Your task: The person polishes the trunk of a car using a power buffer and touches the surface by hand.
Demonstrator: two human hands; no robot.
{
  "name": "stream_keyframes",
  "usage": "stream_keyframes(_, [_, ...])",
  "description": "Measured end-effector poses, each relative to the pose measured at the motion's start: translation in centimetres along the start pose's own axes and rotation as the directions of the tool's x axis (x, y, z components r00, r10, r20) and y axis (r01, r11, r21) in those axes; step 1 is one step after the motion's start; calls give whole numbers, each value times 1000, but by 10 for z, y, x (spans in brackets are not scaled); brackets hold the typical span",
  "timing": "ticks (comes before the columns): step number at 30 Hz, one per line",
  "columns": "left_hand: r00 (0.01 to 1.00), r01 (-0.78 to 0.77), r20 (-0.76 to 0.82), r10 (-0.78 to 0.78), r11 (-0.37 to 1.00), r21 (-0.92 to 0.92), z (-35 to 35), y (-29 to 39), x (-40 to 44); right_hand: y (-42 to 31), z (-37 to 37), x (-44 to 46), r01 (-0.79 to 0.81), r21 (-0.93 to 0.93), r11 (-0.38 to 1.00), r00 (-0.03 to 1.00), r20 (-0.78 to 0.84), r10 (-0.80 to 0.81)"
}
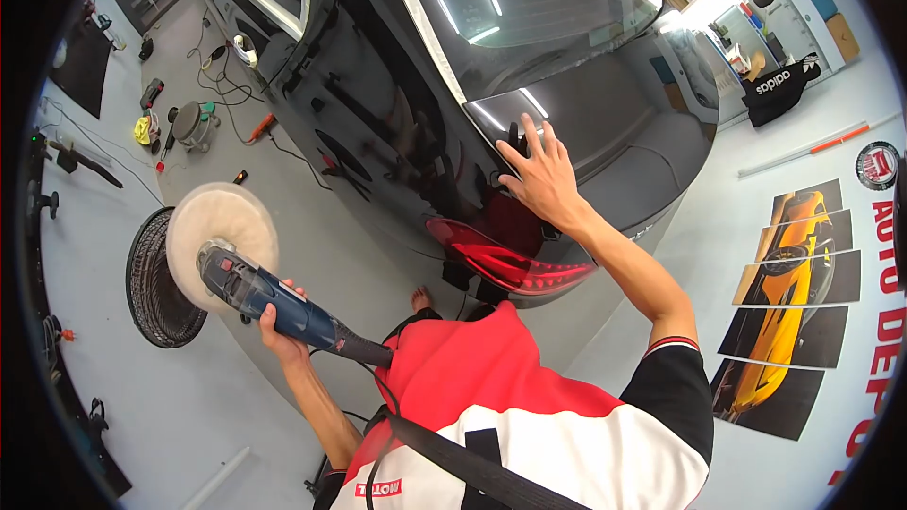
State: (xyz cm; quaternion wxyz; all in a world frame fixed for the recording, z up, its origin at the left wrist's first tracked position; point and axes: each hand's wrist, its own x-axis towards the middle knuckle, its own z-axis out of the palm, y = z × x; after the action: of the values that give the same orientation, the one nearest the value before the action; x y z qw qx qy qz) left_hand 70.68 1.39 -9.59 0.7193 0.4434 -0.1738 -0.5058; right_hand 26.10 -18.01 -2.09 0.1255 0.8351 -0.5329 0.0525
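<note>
My left hand (282, 332) is wrapped round the blue body of a polisher (307, 321), which is held up to the left of my body. Its round cream wool pad (244, 212) faces away from the car. My right hand (546, 179), fingers spread, is at the rear corner of a glossy black car (619, 156), above the red tail light (520, 264). It appears to rest on the paint, though the contact under the palm is hidden. A cord runs from the polisher's end past my red and white shirt.
A black fan (149, 274) stands behind the pad. On the floor at upper left lie a round grey device (196, 125), an orange tool (263, 127) and loose cables (231, 85). Yellow car panels (784, 312) hang on the right wall, near a black Adidas cloth (779, 90).
</note>
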Motion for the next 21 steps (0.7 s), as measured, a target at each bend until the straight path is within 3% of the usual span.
stream_keyframes(4, [1000,0,-2,0,1000,16,6,2,-2,-3,10,24,14,23,1000,997,-80,-12])
stream_keyframes(13, [1000,-3,-14,2,1000,-20,7,0,-2,-2,0,15,-19,13,1000,1000,0,19])
stream_keyframes(19, [999,16,-35,-15,1000,7,13,4,-6,-4,2,31,6,30,1000,998,-65,-4])
stream_keyframes(21, [1000,-10,-25,11,999,40,14,4,-7,-1,-1,21,-2,12,1000,1000,14,2])
